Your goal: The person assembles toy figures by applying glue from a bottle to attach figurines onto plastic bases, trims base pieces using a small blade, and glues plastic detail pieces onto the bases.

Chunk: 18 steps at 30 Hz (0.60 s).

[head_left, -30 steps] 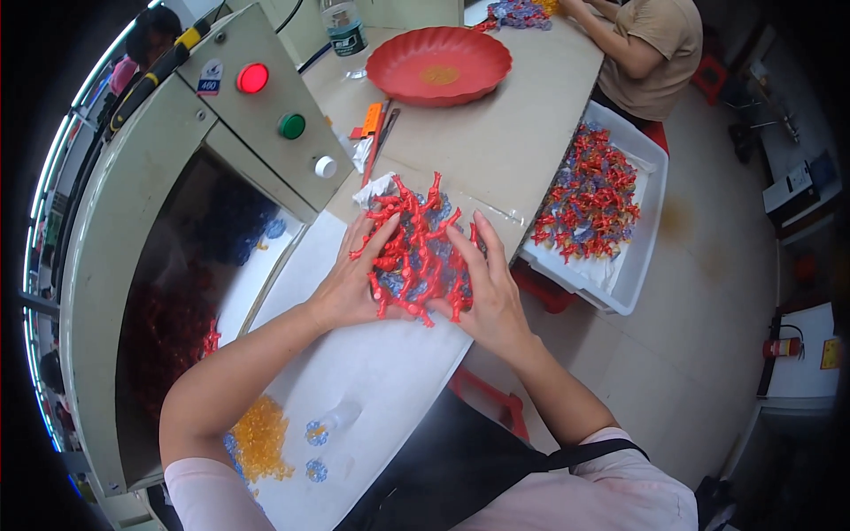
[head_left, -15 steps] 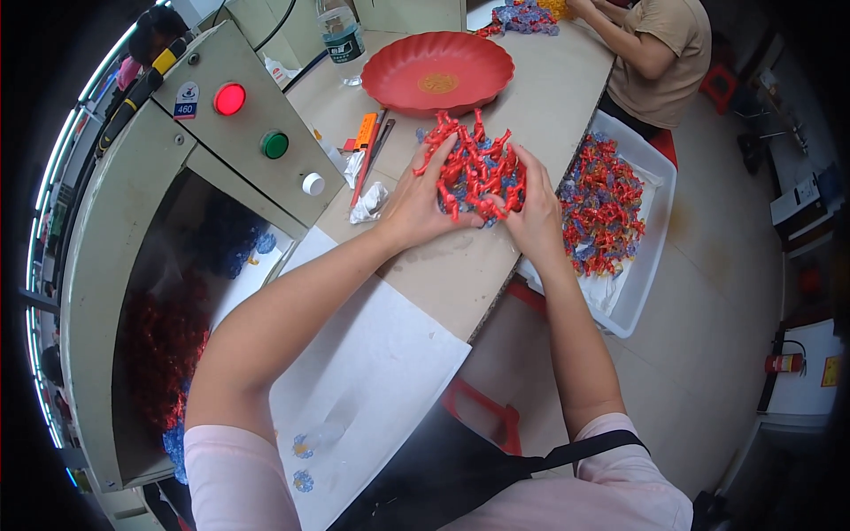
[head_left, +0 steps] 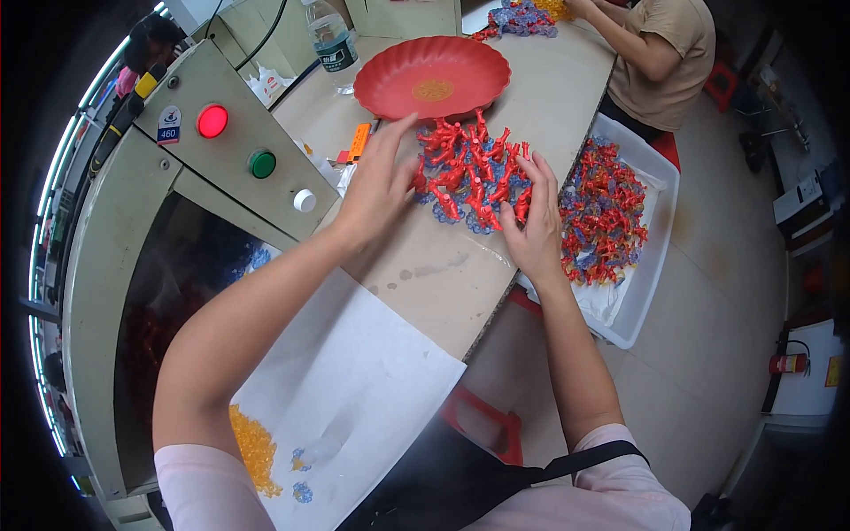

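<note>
A cluster of small red figure-like pieces on bluish translucent bases [head_left: 469, 168] lies on the table in front of the red dish. At its left edge is my left hand [head_left: 376, 186], fingers apart and holding nothing. My right hand [head_left: 536, 221] stands along the cluster's right side with thumb and fingers spread, its fingertips at the outermost red pieces. Beyond the cluster sits the red fluted dish [head_left: 390, 75] with a gold mark in its middle.
A machine [head_left: 212, 177] with a red light and a dark opening stands left. White paper [head_left: 354, 354] carries yellow pieces [head_left: 254, 451] and a few blue ones. At right is a white bin [head_left: 660, 230] of similar red pieces. A bottle [head_left: 334, 49] and another person [head_left: 668, 53] are farther off.
Both hands have come away from the bunched red pieces, which now lie lower and more spread out. My left hand has moved left. The yellow pieces on the paper have come into sight.
</note>
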### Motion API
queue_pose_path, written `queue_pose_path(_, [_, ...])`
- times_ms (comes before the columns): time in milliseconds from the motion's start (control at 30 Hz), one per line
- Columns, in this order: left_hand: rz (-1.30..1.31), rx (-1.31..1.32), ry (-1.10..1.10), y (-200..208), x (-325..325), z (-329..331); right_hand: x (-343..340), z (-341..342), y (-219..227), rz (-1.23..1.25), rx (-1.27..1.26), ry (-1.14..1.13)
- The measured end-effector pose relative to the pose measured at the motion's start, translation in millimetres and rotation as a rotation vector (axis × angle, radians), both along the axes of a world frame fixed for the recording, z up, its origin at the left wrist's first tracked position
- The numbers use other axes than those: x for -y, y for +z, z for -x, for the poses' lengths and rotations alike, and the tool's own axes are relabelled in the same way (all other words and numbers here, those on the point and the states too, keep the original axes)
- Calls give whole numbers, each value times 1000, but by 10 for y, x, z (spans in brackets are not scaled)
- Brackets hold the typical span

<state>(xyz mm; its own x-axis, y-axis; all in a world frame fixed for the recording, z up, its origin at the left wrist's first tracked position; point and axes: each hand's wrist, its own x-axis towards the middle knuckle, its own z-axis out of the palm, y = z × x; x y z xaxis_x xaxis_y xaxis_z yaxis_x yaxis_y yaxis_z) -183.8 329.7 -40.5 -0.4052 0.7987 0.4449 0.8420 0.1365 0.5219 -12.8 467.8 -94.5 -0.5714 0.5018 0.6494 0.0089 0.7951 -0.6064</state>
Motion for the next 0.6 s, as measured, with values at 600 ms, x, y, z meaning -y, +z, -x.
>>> queue_pose_path(600, [190,-678,237,546,-354,440,-184,95,86,-12,153,118])
